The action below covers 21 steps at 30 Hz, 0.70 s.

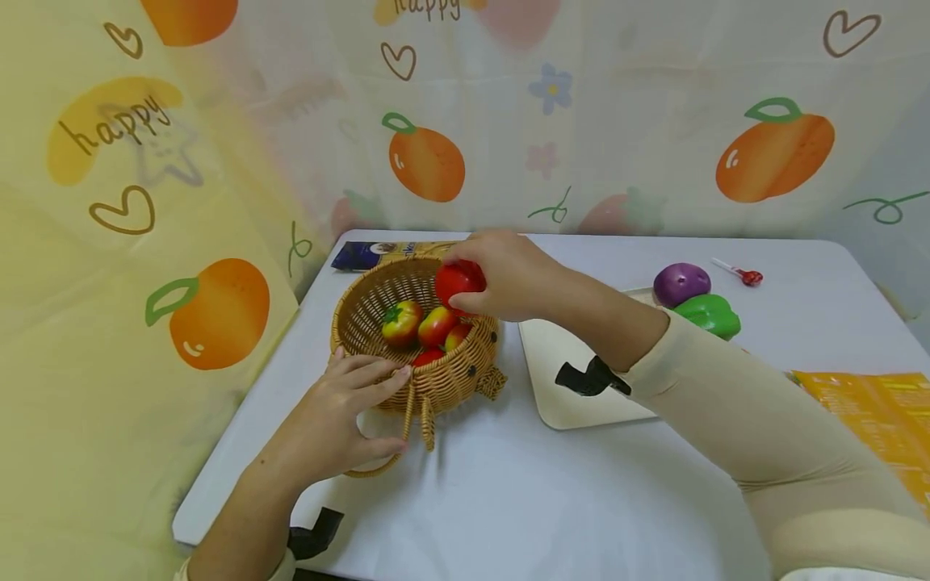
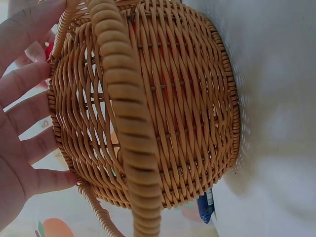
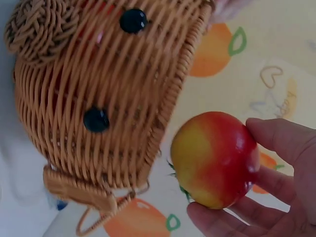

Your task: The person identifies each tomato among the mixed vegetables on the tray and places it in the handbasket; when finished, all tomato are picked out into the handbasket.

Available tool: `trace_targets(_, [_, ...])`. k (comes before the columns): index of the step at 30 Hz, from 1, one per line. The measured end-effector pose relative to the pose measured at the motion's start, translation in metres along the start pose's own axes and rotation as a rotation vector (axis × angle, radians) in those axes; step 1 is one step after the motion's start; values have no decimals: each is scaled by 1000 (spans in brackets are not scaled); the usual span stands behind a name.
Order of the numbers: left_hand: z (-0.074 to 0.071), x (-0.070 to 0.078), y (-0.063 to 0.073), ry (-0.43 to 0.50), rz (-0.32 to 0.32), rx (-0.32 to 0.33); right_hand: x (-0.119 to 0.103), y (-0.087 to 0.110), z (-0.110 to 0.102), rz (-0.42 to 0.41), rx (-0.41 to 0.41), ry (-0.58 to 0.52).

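Note:
A wicker basket [image 1: 450,387] with dark button eyes [image 3: 133,20] stands at the table's left, holding several red and yellow tomatoes [image 1: 402,324]. Over its right rim my right hand [image 1: 508,274] grips another tomato [image 3: 215,159], red with a yellow side and a green calyx, between thumb and fingers. My left hand [image 1: 349,411] rests with fairly straight, spread fingers against the near-left rim. In the left wrist view its fingertips [image 2: 42,74] touch the rim beside the thick woven handle [image 2: 123,98]. The basket's wall hides most of its contents in both wrist views.
A cream tray [image 1: 574,411] lies right of the basket, partly under my right arm. Beyond it are a purple round vegetable [image 1: 681,284], a green pepper [image 1: 712,315] and a red lollipop [image 1: 750,277]. A blue packet [image 1: 363,256] lies behind the basket; an orange packet [image 1: 872,403] is at right.

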<state>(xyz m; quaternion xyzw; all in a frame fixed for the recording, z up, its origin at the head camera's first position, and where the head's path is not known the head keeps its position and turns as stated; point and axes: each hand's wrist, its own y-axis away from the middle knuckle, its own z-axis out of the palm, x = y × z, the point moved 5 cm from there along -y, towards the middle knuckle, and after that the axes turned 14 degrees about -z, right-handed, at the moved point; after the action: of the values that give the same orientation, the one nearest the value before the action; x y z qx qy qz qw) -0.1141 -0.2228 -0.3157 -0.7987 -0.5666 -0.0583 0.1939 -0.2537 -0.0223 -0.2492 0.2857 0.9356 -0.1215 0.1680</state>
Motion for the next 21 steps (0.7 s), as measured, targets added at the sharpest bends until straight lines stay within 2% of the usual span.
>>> trace_targets(5, [0,2,0,-1,20,16,-11,-14,17,-93,10,28])
trace_targets(9, [1,4,1,6,27,26,-15,-18,31,-123,-18,39])
trace_targets(14, [2,6,0,7,32,18,-15,-17,41,-133,-45,35])
trace_targets(21, [3,6,-3,-1,39,11,-11,-10,41,-164,-16,43])
